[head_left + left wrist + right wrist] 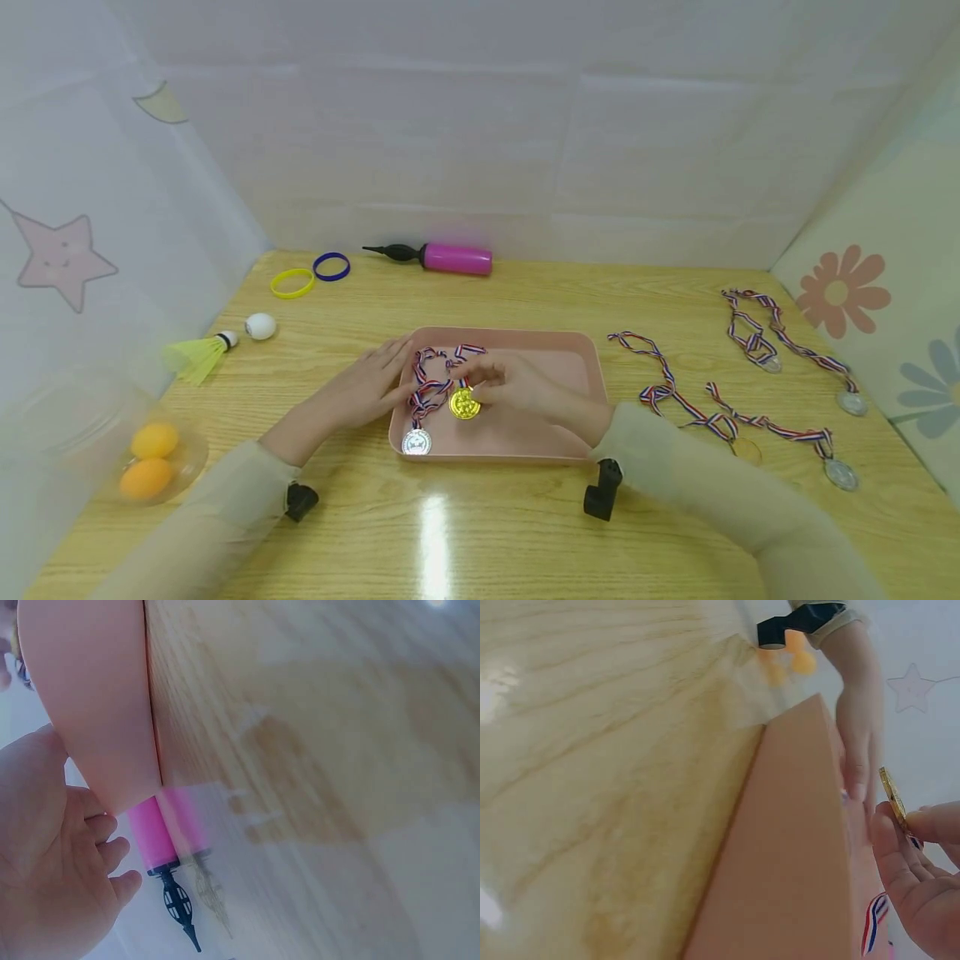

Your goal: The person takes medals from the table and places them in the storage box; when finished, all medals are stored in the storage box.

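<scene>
A pink tray (525, 442) stands mid-table. Over its left half my right hand (510, 385) pinches a gold medal (465, 403) between thumb and fingers, as the right wrist view also shows (895, 796). From the medal hangs a red, white and blue ribbon (873, 924). In the tray's left end lies a silver medal (416, 442) with its striped ribbon (429, 393) loosely bunched. My left hand (375, 383) rests on the tray's left rim, fingers fairly straight; in the left wrist view they touch the tray's outer wall (97, 697).
Right of the tray lie several ribboned medals (842, 474). Behind it lies a pink hand pump (457, 259). To the left are yellow (292, 283) and blue wristbands (332, 267), a white ball (260, 326), a yellow shuttlecock (201, 354) and a clear jar (187, 454) holding orange balls (146, 478).
</scene>
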